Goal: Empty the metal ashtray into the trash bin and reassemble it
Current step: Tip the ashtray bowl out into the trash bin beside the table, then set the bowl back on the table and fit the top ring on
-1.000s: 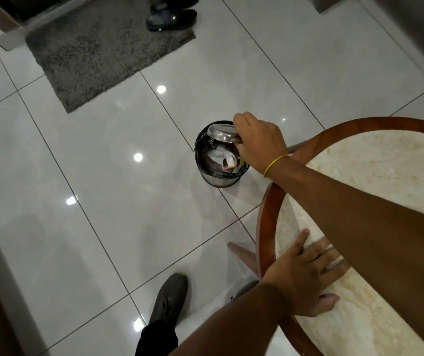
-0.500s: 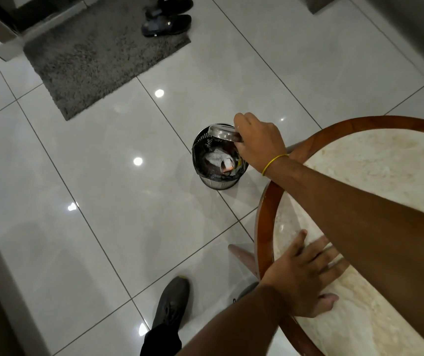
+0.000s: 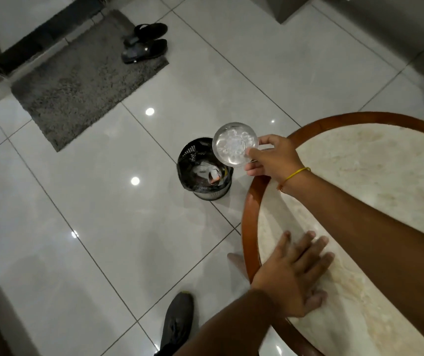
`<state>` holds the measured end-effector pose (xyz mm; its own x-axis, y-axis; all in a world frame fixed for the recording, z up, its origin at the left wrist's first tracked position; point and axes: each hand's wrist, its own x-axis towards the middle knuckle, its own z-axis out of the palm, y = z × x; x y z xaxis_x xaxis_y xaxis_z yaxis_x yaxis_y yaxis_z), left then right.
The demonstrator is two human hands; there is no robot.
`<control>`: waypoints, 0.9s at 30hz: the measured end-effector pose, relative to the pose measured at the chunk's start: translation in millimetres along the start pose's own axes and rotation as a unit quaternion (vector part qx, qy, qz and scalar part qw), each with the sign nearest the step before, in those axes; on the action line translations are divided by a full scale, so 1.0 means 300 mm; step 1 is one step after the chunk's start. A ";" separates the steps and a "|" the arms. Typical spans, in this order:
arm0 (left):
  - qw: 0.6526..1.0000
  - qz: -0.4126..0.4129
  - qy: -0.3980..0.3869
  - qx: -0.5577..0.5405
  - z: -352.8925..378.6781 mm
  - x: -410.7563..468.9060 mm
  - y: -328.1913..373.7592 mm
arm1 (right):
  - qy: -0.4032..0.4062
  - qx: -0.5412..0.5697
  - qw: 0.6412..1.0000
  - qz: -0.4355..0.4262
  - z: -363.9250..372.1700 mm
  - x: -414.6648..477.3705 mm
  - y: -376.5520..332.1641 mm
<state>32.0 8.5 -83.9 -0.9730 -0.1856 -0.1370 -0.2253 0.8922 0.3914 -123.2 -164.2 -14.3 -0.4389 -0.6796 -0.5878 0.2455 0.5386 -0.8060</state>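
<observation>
My right hand (image 3: 272, 158) grips the rim of a round shiny metal ashtray bowl (image 3: 234, 144), held mouth-up over the upper right edge of the trash bin (image 3: 195, 160). The bowl's inside looks bare and reflective. The bin is small, dark mesh with a black liner and crumpled paper inside, standing on the floor beside the table. My left hand (image 3: 295, 273) lies flat, fingers spread, on the round marble table top (image 3: 359, 176) near its left edge. No ashtray lid is in view.
The table has a brown wooden rim (image 3: 249, 227). White glossy floor tiles surround the bin. A grey mat (image 3: 77, 80) with black sandals (image 3: 146, 44) lies at the upper left. My shoe (image 3: 177, 322) is at the bottom.
My right hand has turned the ashtray bowl from tipped over the bin to mouth-up and lifted it slightly. The left hand has stayed flat on the table.
</observation>
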 end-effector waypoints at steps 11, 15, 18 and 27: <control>0.999 -0.008 0.004 0.048 0.008 0.002 0.014 | 0.149 0.037 0.987 0.049 -0.498 -0.331 0.233; 0.998 -0.006 0.010 0.065 0.016 0.005 0.008 | 0.217 0.012 0.974 0.065 -0.659 -0.476 0.367; 0.997 -0.005 0.014 0.076 0.019 0.006 0.011 | 0.253 -0.014 0.966 0.057 -0.719 -0.575 0.458; 0.995 0.004 -0.002 0.104 0.016 0.011 0.014 | 0.333 0.011 0.941 0.056 -0.694 -0.700 0.573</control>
<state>27.9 13.8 -87.1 -0.9744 -0.1763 -0.1393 -0.2017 0.9596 0.1961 -168.8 174.9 -15.0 -0.8523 -0.1519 -0.5005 0.3370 0.5723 -0.7476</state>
